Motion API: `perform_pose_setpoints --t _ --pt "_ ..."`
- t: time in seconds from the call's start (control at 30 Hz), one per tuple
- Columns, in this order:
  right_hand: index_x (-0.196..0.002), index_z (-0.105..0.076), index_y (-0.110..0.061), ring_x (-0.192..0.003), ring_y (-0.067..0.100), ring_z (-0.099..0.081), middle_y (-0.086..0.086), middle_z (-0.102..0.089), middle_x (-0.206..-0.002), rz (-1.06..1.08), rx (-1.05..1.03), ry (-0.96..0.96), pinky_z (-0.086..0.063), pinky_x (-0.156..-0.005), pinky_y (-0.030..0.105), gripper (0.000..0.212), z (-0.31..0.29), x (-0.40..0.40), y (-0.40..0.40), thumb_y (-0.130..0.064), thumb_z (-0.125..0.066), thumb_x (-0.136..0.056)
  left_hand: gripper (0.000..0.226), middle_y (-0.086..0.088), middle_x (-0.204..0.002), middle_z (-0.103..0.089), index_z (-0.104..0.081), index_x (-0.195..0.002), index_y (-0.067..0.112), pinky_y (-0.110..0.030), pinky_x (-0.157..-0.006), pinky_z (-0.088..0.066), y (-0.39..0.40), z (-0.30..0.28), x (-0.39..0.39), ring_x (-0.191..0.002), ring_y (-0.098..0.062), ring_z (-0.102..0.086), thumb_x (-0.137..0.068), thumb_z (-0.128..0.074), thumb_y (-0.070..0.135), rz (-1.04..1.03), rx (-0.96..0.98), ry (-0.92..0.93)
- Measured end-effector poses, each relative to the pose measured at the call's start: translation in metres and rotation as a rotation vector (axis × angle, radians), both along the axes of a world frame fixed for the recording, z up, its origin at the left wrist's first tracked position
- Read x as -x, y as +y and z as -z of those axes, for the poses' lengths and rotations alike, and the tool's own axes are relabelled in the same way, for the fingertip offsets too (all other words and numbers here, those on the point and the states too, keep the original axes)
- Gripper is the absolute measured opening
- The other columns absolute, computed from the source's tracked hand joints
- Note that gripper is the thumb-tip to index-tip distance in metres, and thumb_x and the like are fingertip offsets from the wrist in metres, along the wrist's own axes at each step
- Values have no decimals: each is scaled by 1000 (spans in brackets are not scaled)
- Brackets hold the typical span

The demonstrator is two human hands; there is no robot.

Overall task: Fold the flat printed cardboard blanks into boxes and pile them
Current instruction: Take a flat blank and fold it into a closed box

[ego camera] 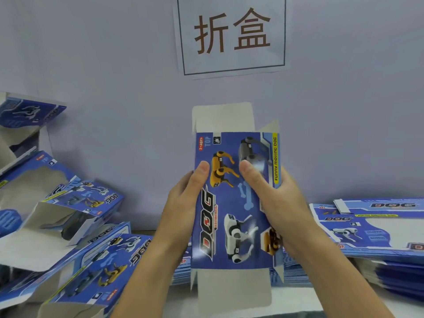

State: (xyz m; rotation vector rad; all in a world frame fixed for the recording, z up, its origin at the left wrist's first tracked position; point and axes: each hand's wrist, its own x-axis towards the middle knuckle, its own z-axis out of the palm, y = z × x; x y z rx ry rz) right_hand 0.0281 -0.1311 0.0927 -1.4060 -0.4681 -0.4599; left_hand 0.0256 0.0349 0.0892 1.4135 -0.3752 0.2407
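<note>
Centre: blue printed box blank (231, 200) held upright, left hand (183, 203) and right hand (275, 198) fingers clamped on its edges | Left: folded boxes (75, 226) piled | Right: flat blanks (371, 228) stacked | Top: wall sign (231, 35)

Held box blank (231, 203) showing blue panel with yellow, grey and white robot dogs, pale blue bone, black-and-red "DOG" lettering, yellow side strip; flaps showing plain grey-white. Wall sign (231, 35) showing brown characters inside dark frame on white.
</note>
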Motion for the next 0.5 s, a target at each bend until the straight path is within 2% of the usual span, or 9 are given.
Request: perform_pose_setpoints --t 0.1,0.2,0.27,0.37,0.5 --pt "-122 -58 -31 -88 8 -74 -10 -75 -102 79 8 2 -60 -70 26 69 1 -1 -2 -65 -72 -64 45 -8 -111 -75 -74 -112 29 -51 -96 -54 4 -5 3 -101 -31 -73 -85 -63 62 109 -74 24" --pt "-124 -56 -34 -91 -1 -70 -19 -72 -103 141 41 -35 -55 -68 16 72 3 -1 3 -69 -70 -62 45 -2 -102 -78 -74 -109 25 -32 -76 -61 -4 -9 8 -93 -22 -75 -81 -71 59 97 -19 -36" --pt "-123 -56 -39 -98 -3 -68 -23 -71 -108 100 33 -58 -55 -76 17 66 3 1 11 -71 -71 -68 59 2 -89 -77 -70 -107 20 -27 -64 -60 -12 -9 9 -81 -17 -76 -69 -71 65 -87 14 -143" --pt "-122 -58 -41 -106 4 -68 -18 -71 -114 -17 -3 -60 -54 -93 34 57 6 4 25 -68 -67 -73 68 6 -84 -76 -62 -109 25 -36 -69 -61 -11 -10 10 -76 -16 -75 -59 -67 71 -273 38 -213" --pt "-131 -53 -39 -117 12 -64 -13 -68 -123 -65 -15 -33 -49 -102 46 62 9 3 30 -68 -62 -76 62 8 -86 -77 -61 -108 31 -33 -65 -61 0 -10 8 -77 -15 -76 -61 -66 71 -300 -1 -209"
